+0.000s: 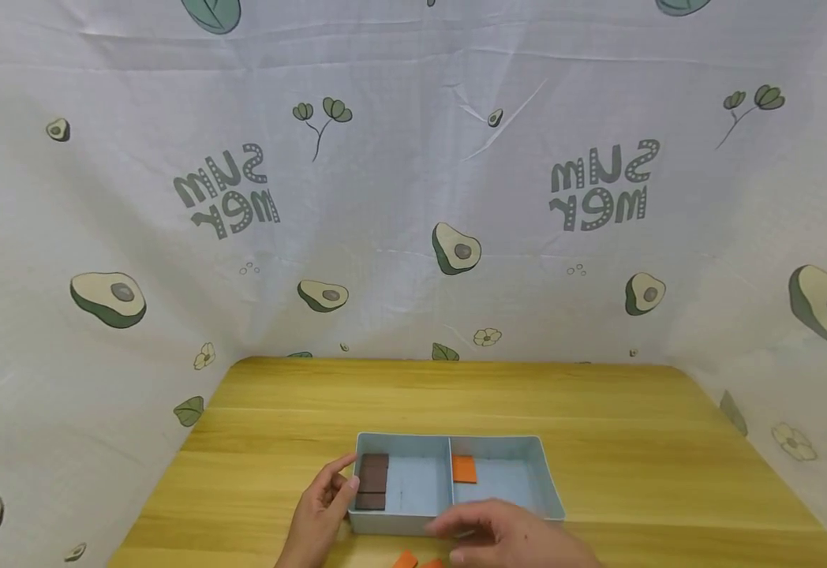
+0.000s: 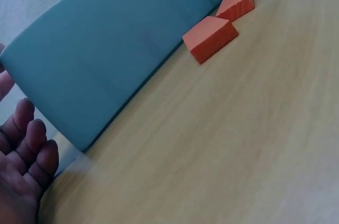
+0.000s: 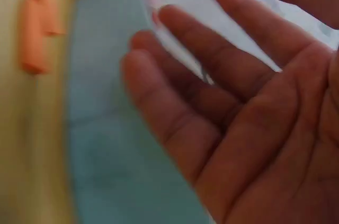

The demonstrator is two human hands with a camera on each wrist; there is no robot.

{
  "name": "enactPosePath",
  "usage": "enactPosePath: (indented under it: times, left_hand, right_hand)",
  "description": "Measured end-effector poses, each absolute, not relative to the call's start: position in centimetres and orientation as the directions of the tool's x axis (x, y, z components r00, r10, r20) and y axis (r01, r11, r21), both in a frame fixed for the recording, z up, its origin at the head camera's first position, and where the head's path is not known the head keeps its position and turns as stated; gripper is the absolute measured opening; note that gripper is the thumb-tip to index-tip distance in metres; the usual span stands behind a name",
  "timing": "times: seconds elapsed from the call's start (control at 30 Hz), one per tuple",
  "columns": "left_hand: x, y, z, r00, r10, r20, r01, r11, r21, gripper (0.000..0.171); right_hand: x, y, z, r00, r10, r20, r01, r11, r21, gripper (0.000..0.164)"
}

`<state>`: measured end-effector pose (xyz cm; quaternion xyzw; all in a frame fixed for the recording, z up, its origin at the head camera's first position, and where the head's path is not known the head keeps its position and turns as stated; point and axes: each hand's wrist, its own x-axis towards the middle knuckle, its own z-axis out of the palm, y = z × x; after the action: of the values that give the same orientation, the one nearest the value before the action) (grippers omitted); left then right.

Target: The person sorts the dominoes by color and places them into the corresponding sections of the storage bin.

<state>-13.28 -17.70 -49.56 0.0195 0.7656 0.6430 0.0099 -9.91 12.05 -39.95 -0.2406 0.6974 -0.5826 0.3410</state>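
Observation:
A light blue box [image 1: 385, 524] with two compartments sits on the table. Dark brown blocks [image 1: 373, 473] line the left wall of its left compartment, and an orange block [image 1: 465, 469] lies against the divider in the right one. My left hand [image 1: 319, 505] rests at the box's left end, thumb and forefinger touching its edge, the other fingers loosely bent. Over the front wall, my right hand [image 1: 509, 536] is spread with nothing in it; its palm and extended fingers show blurred in the right wrist view. Two orange blocks [image 2: 211, 37] lie on the table along the front wall.
The wooden table [image 1: 634, 457] extends around the box on all sides. A white cloth [image 1: 385, 197] printed with avocados and flowers hangs behind the table and at both sides.

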Motion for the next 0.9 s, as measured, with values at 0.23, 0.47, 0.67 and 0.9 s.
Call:
enactPosePath:
  times: [0.23,0.47,0.67,0.9]
  left_hand:
    - [-13.2,-17.7,-49.4,-0.999,0.043,0.022,0.029,0.167,0.986,0.039]
    - [-12.8,-17.5,-49.7,-0.999,0.036,0.015,0.021,0.152,0.988,0.037]
    - [-12.8,-17.5,-49.8,-0.999,0.032,0.033,0.037,0.150,0.988,0.037]
    - [-12.8,-17.5,-49.9,-0.999,0.035,0.025,0.030,0.155,0.987,0.037]
  right_hand:
    - [-9.4,11.9,-43.7,-0.542,-0.787,-0.295,0.110,0.282,-0.953,0.035]
    - [-9.6,11.7,-45.4,-0.578,-0.799,-0.167,-0.023,0.221,-0.975,0.032]
    - [-9.8,11.0,-46.5,-0.665,-0.745,-0.060,-0.210,0.263,-0.942,0.025]
    - [-10.1,10.2,-47.8,-0.644,-0.763,0.053,-0.545,0.409,-0.732,0.018]
